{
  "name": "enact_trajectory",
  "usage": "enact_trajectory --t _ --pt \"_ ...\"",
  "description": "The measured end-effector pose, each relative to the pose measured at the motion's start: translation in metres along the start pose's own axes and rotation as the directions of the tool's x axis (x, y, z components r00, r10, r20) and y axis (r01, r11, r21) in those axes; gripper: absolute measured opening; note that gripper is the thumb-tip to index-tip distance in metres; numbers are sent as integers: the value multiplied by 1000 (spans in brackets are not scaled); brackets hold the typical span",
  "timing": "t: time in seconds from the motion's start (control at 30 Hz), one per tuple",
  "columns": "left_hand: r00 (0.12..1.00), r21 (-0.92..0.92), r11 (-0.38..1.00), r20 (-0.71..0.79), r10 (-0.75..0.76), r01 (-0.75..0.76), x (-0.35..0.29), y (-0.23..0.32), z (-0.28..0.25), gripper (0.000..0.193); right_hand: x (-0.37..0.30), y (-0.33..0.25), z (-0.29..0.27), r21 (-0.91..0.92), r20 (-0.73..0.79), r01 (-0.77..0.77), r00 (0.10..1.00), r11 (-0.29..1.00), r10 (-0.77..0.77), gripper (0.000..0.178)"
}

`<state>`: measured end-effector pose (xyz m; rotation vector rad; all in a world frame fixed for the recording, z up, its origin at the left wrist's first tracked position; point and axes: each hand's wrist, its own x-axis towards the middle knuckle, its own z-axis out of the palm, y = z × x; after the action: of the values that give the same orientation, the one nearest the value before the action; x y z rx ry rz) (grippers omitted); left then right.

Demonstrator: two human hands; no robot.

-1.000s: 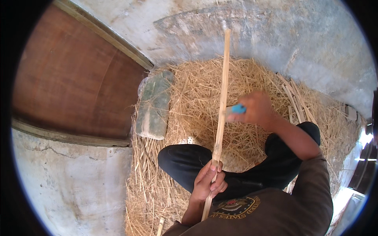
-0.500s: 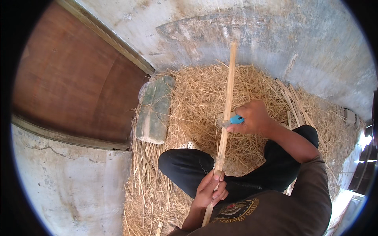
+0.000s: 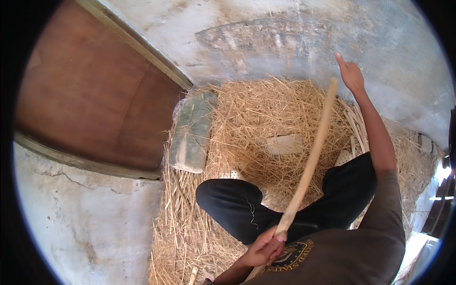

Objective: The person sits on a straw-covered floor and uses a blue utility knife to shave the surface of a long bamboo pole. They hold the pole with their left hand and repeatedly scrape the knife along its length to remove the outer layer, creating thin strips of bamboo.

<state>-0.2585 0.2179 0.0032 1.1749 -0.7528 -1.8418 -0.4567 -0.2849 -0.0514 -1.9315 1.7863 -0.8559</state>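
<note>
The left hand [image 3: 268, 247] is closing its fingers firmly around a pale wooden strip [image 3: 311, 166] near its lower end, toward 6 o'clock in the view, and the strip is hanging in the air over the dark trousers [image 3: 228, 204] and the straw [image 3: 266, 104]. The right hand [image 3: 352, 76] is standing out at about 1 o'clock, just beside the strip's far tip, with one digit stretching toward 11 o'clock and the others partly curling; no tool is showing there (whether something is hiding behind the fingers, I cannot tell). As for progress, the strip is looking like one whole length, bare and pale from grip to tip, and no line is dividing a worked stretch from an unworked one, so how much is remaining cannot be judged. Several loose strips [image 3: 357, 124] are lying at about 2 o'clock, apparently uncut. The held strip's far end is pointing to nearly 1 o'clock, its long axis running back to 7 o'clock and appearing to be bowing slightly.
</note>
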Motion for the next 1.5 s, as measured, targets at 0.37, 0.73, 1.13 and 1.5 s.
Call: enact_trajectory --t 0.37,0.73,1.13,1.5 --pt "939 -54 988 -322 118 -143 44 43 -13 49 -213 -110 -15 201 368 741 549 641 -750 66" --pt "797 536 843 -492 350 -40 38 47 1 48 -210 -117 -1 209 320 767 532 606 -784 70" --pt "799 621 781 -499 335 61 29 45 1 48 -212 -117 8 235 323 750 540 619 -777 73" --pt "751 700 709 -423 507 -85 31 24 -10 44 -223 -113 16 160 454 708 566 688 -688 77"
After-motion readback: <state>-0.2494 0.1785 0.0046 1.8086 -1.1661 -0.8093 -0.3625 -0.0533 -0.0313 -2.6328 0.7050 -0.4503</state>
